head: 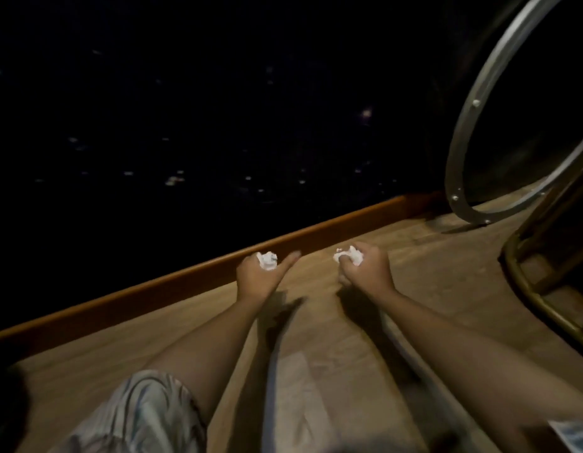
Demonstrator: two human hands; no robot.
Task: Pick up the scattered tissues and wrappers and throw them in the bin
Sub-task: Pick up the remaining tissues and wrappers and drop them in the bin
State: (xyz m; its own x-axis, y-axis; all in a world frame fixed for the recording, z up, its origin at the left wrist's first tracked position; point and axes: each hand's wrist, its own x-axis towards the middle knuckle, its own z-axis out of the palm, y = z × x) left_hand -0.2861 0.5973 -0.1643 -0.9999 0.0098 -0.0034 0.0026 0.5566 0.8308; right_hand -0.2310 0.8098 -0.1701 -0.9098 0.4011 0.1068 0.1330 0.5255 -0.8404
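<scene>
Both my arms reach forward over a wooden floor (316,371). My left hand (256,277) holds a crumpled white tissue (267,260), with the thumb sticking out to the right. My right hand (365,268) is closed around a second crumpled white tissue (350,255). The two hands hover side by side, a little apart, close to the orange-brown edge strip (185,276). No bin can be made out in the dim picture.
Beyond the edge strip lies a very dark area (185,109) with faint pale specks. A round metal ring frame (460,132) stands at the right, beside curved dark furniture legs (525,289). A striped cloth-covered knee (136,416) shows at bottom left.
</scene>
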